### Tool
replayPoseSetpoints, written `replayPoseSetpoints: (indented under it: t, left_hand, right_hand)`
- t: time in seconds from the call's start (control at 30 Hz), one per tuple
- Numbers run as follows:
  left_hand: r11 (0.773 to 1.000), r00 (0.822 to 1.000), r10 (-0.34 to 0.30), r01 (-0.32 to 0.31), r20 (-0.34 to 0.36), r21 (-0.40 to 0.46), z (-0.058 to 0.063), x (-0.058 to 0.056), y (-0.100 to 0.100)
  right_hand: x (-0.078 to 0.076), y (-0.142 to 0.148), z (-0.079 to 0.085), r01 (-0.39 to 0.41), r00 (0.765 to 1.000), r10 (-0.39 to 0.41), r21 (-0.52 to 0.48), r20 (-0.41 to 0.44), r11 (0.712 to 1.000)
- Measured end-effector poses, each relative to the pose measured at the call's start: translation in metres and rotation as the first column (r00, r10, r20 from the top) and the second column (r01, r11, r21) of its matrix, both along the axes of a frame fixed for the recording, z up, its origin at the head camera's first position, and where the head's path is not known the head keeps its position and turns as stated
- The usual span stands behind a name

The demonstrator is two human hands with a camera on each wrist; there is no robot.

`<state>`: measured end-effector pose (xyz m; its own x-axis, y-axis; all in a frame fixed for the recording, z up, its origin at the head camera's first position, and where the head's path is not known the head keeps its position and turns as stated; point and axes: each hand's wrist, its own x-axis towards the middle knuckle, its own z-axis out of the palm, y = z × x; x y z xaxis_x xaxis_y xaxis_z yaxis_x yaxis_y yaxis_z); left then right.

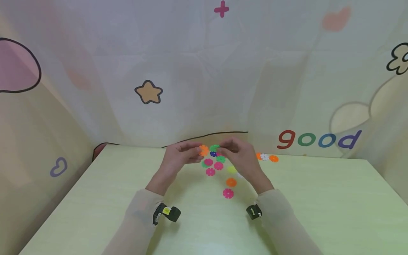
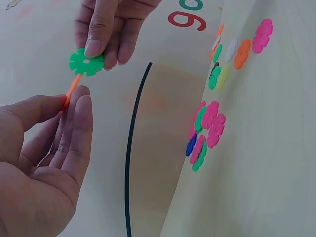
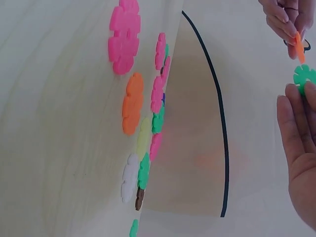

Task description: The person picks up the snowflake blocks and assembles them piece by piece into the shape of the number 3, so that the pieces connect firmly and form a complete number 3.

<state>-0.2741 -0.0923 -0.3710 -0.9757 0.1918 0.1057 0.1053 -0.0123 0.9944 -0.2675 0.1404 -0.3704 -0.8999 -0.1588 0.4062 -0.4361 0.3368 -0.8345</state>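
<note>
The fingers (image 2: 81, 123) of the left hand (image 1: 174, 157) pinch an orange disc (image 1: 204, 150); those of the right hand (image 1: 240, 152) pinch a green disc (image 1: 214, 148). A printed curtain (image 1: 204, 88) stands behind the table (image 1: 95, 198). Each wrist carries a small camera (image 1: 167, 212).

Position of held discs: raised, notched edges facing, seen in the head view against the middle of the table's far edge. Whether the rims touch cannot be told; the right wrist view suggests a narrow gap.

Position of loose discs: a cluster with pink discs (image 1: 218, 165) lies near the middle of the far edge. Beyond the right hand, along that edge toward the far right corner, lie a white disc (image 1: 264, 157) and a second orange disc (image 1: 273, 158). A third orange disc (image 1: 231, 182) and a single pink disc (image 1: 228, 193) lie closer to the near edge.

Status, by judgement: picking up one disc per hand is done; joining the pair appears not yet complete. The other discs appear unjoined, though overlaps within the cluster prevent certainty.
</note>
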Motion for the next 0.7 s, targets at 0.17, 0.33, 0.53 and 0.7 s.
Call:
replayPoseSetpoints:
  t: [0.17, 0.33, 0.53, 0.7]
  left_hand:
    - [0.998, 1.000, 0.020, -0.021, 0.012, 0.056, 0.001, 0.002, 0.002]
    - [0.992, 0.999, 0.032, -0.037, 0.042, 0.120, 0.000, 0.003, 0.005]
    - [0.982, 0.995, 0.056, -0.070, 0.083, 0.176, 0.001, 0.004, 0.009]
    - [0.979, 0.994, 0.067, -0.081, 0.083, 0.185, 0.001, 0.004, 0.010]
  right_hand:
    - [0.000, 0.000, -0.004, -0.033, 0.998, 0.033, 0.003, -0.058, 0.999]
    - [0.001, -0.005, -0.008, -0.092, 0.992, 0.092, 0.000, -0.081, 0.996]
    - [0.003, -0.007, -0.010, -0.078, 0.992, 0.077, -0.006, -0.097, 0.997]
    - [0.004, -0.007, -0.010, -0.059, 0.988, 0.059, 0.007, -0.142, 0.998]
